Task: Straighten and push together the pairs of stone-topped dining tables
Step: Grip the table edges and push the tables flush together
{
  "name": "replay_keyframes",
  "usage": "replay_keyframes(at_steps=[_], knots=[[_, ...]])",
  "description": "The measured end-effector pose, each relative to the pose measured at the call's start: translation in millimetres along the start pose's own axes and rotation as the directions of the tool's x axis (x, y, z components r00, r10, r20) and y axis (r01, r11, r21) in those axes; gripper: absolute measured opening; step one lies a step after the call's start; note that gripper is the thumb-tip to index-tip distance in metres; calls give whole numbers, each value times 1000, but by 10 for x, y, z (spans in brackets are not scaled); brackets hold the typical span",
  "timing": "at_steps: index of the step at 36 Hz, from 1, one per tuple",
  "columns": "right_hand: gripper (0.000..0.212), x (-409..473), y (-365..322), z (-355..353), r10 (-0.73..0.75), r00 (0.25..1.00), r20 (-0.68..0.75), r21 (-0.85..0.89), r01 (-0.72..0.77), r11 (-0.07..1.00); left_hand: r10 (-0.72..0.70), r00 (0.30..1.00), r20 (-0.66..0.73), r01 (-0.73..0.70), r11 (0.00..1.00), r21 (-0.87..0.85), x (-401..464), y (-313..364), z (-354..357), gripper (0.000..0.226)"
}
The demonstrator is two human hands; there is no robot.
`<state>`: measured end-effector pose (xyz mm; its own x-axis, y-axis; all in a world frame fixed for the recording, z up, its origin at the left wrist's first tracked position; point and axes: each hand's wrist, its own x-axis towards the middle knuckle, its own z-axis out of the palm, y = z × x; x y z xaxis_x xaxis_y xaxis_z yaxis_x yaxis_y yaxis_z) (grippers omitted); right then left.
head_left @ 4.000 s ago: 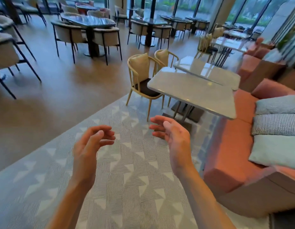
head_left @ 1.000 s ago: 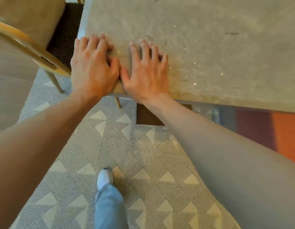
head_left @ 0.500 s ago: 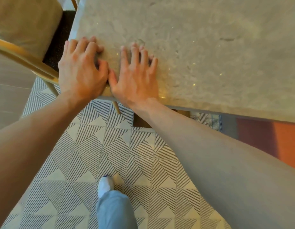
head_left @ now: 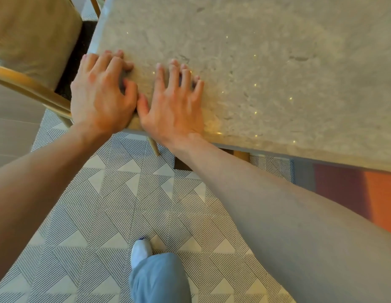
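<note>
Both hands lay flat, palms down and fingers spread, at the near left corner of the stone tabletop [head_left: 266, 68]; left hand [head_left: 100, 95] and right hand [head_left: 175, 106] touched at the thumbs, neither grip closed on anything. The tabletop ran out of frame above and right; its base was mostly hidden. A cushioned wooden chair [head_left: 32, 40] stood just left, cut off. One shoe [head_left: 142, 252] showed on the patterned rug [head_left: 98, 204].

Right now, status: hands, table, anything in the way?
Left hand and right hand flat, open, on stone tabletop near its corner. Partner table out of view. Wooden chair close beside that corner.
</note>
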<state>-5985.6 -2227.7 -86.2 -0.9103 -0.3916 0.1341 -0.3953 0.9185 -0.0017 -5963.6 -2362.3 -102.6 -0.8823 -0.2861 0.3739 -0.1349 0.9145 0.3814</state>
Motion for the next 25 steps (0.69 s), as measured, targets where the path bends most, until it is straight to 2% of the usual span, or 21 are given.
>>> replay_keyframes(at_steps=[14,20,23,25], knots=[[72,161,-115,63,28,1000,-3,10,-28,1000,7,1000,15,-6,999,-41,164,-100,-28,37],[72,154,-113,77,47,999,-3,37,-46,998,64,998,14,-64,998,-29,169,-100,-43,33],[71,146,-111,-13,66,997,48,39,-67,997,125,990,68,-127,991,28,192,-80,-68,30],[70,145,-48,-110,28,995,97,61,-34,998,140,976,165,-160,981,113,245,-6,-128,32]])
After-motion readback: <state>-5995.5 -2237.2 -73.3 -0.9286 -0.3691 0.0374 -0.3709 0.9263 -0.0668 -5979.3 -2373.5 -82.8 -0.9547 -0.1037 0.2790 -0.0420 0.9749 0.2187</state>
